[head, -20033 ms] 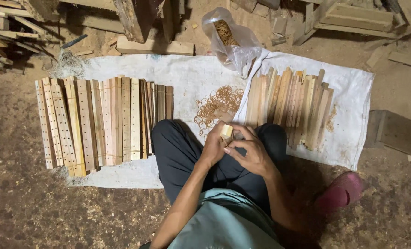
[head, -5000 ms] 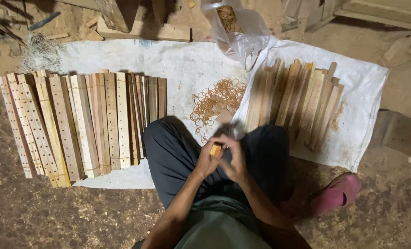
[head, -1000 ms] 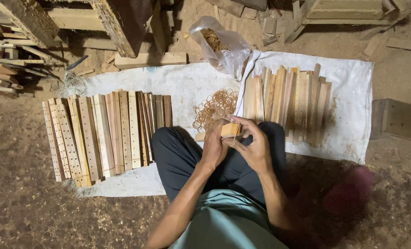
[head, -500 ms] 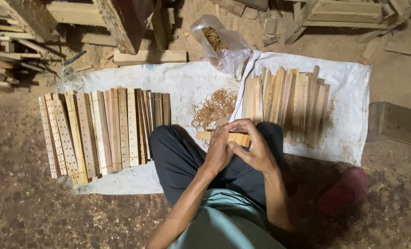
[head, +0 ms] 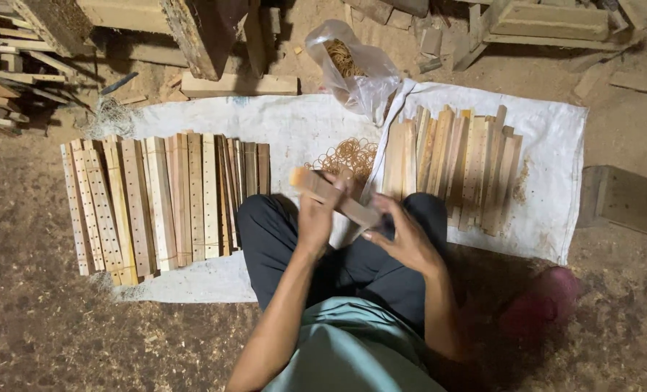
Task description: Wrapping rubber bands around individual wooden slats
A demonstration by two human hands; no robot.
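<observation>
Over the lap of a person sitting on the dirt floor, the left hand (head: 315, 216) and the right hand (head: 403, 236) hold a bundle of wooden sticks (head: 334, 197). The bundle lies tilted, its far end pointing to 10 o'clock. The left arm reaches up from 6 o'clock, fingers wrapped tight around the bundle's middle. The right hand's fingers are spread, and its thumb and fingertips pinch the bundle's near end. At 12 o'clock lies a pile of rubber bands (head: 347, 155) on a white cloth (head: 294, 127). At 9 o'clock lie flat slats with holes (head: 120, 203).
</observation>
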